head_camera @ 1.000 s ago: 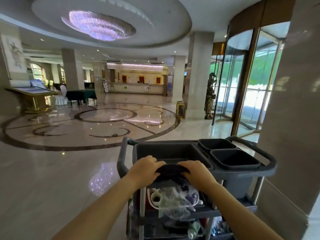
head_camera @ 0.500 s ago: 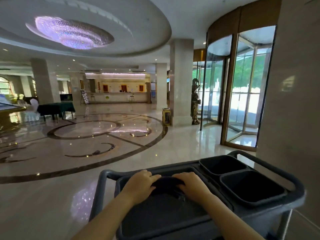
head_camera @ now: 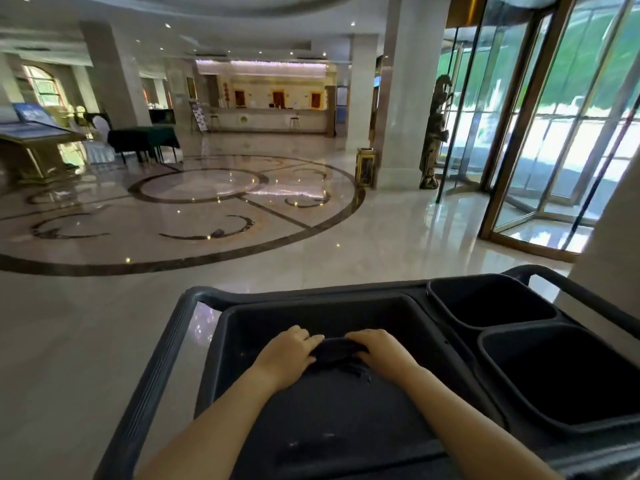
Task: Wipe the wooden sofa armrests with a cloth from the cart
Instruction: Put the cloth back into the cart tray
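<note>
Head view | left hand, right hand: fingers curled round dark cloth over cart tray | lobby sign: blurred, unreadable

Cloth look: I see a dark cloth, bunched into a small, low lump.
Cloth grip: my left hand holds its left end and my right hand its right end, with fingers curled over it.
Cloth place: it lies low inside the tray; whether it touches the tray floor I cannot tell.
Cart: a dark grey plastic cart, directly under the grip, its top level.
Cart bins: two deep black bins are sunk in the top, to the right of the grip, one beyond the other.
Cart bar: a rounded bar runs along the side, left of the grip.
</note>
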The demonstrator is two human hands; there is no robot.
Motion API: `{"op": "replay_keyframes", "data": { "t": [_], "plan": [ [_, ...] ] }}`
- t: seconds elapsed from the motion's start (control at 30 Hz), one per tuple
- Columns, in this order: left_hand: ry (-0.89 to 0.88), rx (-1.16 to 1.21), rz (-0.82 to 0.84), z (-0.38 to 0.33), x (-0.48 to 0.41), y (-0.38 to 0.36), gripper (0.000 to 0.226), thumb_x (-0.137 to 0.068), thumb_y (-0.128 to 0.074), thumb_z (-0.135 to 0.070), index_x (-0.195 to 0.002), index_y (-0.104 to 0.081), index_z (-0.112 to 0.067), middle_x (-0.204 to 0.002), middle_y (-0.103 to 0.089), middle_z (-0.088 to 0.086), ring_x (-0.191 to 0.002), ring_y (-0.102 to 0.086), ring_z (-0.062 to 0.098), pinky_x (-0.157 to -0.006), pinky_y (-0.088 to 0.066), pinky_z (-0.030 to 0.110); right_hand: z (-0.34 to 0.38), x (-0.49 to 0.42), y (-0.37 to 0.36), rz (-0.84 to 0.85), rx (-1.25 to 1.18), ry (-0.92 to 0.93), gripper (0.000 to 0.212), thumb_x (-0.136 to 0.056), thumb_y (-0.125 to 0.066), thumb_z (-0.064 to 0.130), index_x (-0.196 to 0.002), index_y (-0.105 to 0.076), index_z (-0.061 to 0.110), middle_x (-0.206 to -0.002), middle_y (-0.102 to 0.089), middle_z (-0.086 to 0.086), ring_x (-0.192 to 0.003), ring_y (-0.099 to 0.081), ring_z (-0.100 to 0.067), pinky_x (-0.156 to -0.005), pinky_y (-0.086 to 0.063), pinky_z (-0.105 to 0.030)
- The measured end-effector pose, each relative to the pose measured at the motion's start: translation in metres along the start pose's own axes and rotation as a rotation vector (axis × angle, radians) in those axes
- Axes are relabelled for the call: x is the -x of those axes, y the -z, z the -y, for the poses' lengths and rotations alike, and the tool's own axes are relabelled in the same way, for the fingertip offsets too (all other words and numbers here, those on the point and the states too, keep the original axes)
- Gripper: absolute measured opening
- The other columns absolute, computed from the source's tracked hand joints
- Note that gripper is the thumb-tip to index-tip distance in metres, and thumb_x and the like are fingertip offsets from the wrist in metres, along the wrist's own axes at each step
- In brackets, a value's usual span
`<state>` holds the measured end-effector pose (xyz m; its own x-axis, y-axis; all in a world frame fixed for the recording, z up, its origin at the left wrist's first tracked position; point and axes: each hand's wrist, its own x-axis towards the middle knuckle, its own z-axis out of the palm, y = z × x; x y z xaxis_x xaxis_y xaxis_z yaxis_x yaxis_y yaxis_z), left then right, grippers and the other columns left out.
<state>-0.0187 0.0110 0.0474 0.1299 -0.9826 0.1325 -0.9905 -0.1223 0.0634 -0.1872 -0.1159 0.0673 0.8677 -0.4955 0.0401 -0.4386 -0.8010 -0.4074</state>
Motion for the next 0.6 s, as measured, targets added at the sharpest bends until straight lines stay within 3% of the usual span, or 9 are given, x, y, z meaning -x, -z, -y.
{"op": "replay_keyframes", "data": {
  "t": [0.2,0.37,0.6],
  "plan": [
    [0.122,-0.007,0.135,0.0,-0.002,-0.062,0.046,-0.096,-0.044,-0.022,-0.139,-0.033,-0.012,-0.127,-0.051,0.01,-0.113,-0.044,0.024,-0.098,-0.041,0.035,-0.028,-0.023,-0.057,0.151,-0.031,-0.071,0.035,-0.086,-0.048,0.007,-0.12,-0.052,0.015,-0.125,-0.057,-0.008,-0.114,-0.053,-0.026,-0.097,-0.043,-0.036],
    [0.148,-0.032,0.162,0.004,-0.012,-0.084,0.043,-0.093,-0.045,-0.019,-0.135,-0.038,-0.012,-0.125,-0.053,0.009,-0.111,-0.045,0.023,-0.095,-0.041,0.034,-0.04,-0.035,-0.084,0.208,-0.022,-0.133,0.034,-0.083,-0.058,0.013,-0.116,-0.048,0.015,-0.123,-0.054,-0.008,-0.108,-0.054,-0.028,-0.092,-0.047,-0.04],
    [0.195,-0.009,0.158,0.009,-0.021,-0.108,0.046,-0.09,-0.047,-0.014,-0.135,-0.035,-0.014,-0.127,-0.052,0.007,-0.113,-0.045,0.023,-0.096,-0.04,0.034,-0.054,-0.053,-0.107,0.161,-0.027,-0.146,0.037,-0.083,-0.055,0.007,-0.116,-0.045,0.019,-0.124,-0.051,-0.005,-0.108,-0.053,-0.023,-0.093,-0.047,-0.035]
  ]
}}
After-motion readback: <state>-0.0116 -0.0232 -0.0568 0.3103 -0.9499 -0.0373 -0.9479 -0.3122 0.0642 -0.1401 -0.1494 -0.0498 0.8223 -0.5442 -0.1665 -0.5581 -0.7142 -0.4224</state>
